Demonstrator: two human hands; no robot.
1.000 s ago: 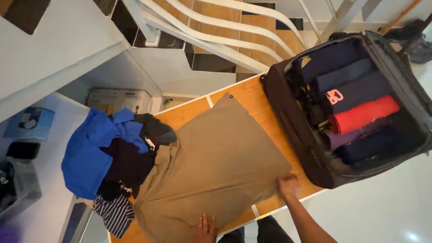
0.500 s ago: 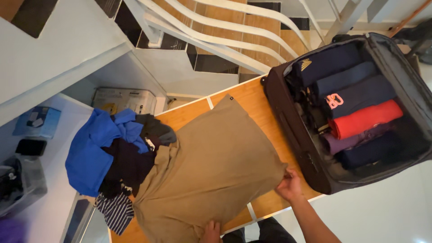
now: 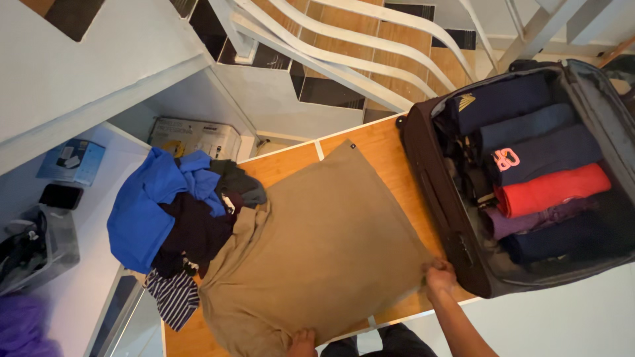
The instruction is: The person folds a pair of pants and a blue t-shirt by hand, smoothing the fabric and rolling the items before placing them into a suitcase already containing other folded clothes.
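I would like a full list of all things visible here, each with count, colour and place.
tan garment: one, tan, spread flat on the table
wooden table: one, light wood, under the garment
clothes pile: one heap, blue, dark and striped, at the garment's left edge
suitcase: one, dark, open, on the right
rolled clothes: several, navy, red, purple, inside the suitcase
cardboard box: one, pale, behind the table
staircase: one, white rails, above
left hand: on the garment's near edge
right hand: gripping the garment's corner beside the suitcase
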